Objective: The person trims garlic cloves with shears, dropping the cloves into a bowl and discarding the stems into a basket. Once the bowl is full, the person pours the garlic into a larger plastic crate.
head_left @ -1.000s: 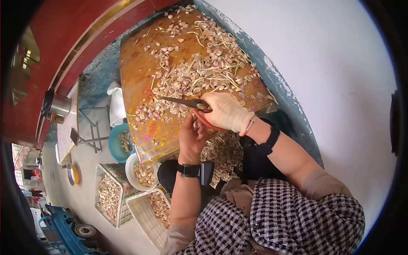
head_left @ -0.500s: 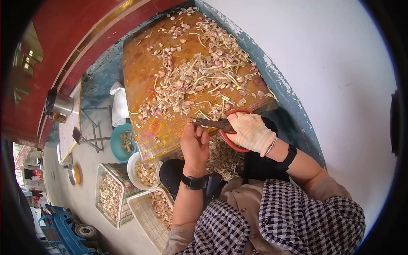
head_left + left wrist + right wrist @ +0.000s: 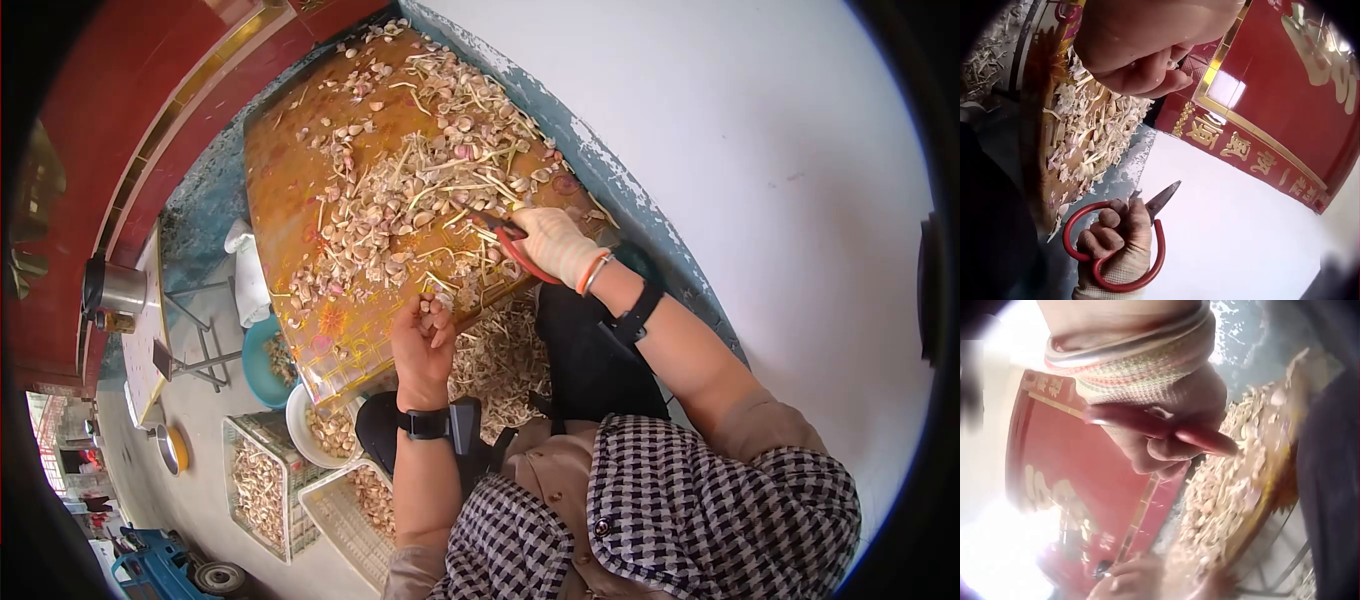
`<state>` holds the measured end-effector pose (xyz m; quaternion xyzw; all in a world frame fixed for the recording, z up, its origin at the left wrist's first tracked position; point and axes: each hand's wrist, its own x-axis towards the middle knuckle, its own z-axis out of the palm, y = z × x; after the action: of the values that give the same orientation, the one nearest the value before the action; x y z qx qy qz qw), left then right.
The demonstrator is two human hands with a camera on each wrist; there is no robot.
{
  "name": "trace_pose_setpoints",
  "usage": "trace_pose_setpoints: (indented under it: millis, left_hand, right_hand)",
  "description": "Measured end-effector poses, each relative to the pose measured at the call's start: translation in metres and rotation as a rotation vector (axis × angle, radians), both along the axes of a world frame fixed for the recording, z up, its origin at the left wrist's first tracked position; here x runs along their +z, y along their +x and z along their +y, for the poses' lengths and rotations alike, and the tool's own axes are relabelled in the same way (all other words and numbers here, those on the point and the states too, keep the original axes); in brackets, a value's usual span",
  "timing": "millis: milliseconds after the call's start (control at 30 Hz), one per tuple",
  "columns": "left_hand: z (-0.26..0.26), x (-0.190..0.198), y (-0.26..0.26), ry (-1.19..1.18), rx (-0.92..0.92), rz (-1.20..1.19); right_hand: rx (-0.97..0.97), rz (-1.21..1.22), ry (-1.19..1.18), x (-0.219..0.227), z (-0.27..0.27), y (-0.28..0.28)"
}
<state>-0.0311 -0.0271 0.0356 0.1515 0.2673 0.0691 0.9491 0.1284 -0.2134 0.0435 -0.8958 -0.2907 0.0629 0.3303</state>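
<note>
My bare left hand [image 3: 424, 350] is palm up at the table's near edge, its curled fingers holding garlic cloves [image 3: 430, 308]. In the left wrist view its fingers [image 3: 1147, 75] bend inward and mostly hide what they hold. My right hand [image 3: 560, 245], in a pale striped knit glove, grips red-handled scissors [image 3: 532, 262] up and to the right of the left hand. The dark blades point left over the garlic pile [image 3: 400, 205]. In the left wrist view the scissors' blades [image 3: 1165, 197] stand slightly apart.
Cloves, skins and dry stems cover much of the orange-patterned table [image 3: 280, 170], which stands against the wall [image 3: 700, 120]. To the left are a teal basin [image 3: 257, 370], a white bucket [image 3: 300, 425] and two plastic crates [image 3: 285, 500] of garlic. Dry stem scraps [image 3: 505, 370] lie below the table's edge.
The scissors' blades were at the left hand's fingertips half a second ago; the right hand has since drawn them away, up over the table. Cloves now show in the left hand's fingers.
</note>
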Motion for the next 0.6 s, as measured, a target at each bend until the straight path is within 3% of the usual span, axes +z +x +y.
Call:
trace_pose_setpoints:
  millis: [33,100,267,367,400,433,500,567,600]
  left_hand:
    - [0.0,-0.003,0.002,0.047,-0.014,0.047]
    - [0.003,-0.014,-0.001,0.069,-0.061,0.02]
    - [0.001,-0.02,-0.01,0.157,-0.1,0.126]
    - [0.001,-0.017,-0.011,0.193,-0.119,0.083]
    - [-0.003,-0.014,-0.008,0.264,-0.087,0.079]
    - [-0.007,-0.011,-0.007,0.332,-0.057,0.084]
    - [-0.014,-0.004,-0.006,0.425,-0.111,0.021]
    - [-0.027,0.01,-0.004,0.612,-0.196,-0.089]
    - [-0.031,0.018,-0.005,0.582,-0.268,-0.129]
  right_hand:
    - [0.033,-0.082,-0.081,0.001,0.011,0.0]
    - [0.048,0.084,-0.415,0.011,0.033,-0.003]
    - [0.095,0.117,-0.525,0.017,0.05,0.001]
    - [0.04,0.232,-0.339,-0.002,0.044,0.017]
    - [0.102,0.104,-0.144,-0.001,0.034,0.015]
    - [0.109,0.105,-0.152,-0.005,0.027,0.019]
    - [0.306,1.516,0.549,-0.013,0.018,0.024]
    - [0.332,1.391,0.493,0.028,0.017,-0.007]
    - [0.353,1.268,0.438,0.043,0.015,-0.022]
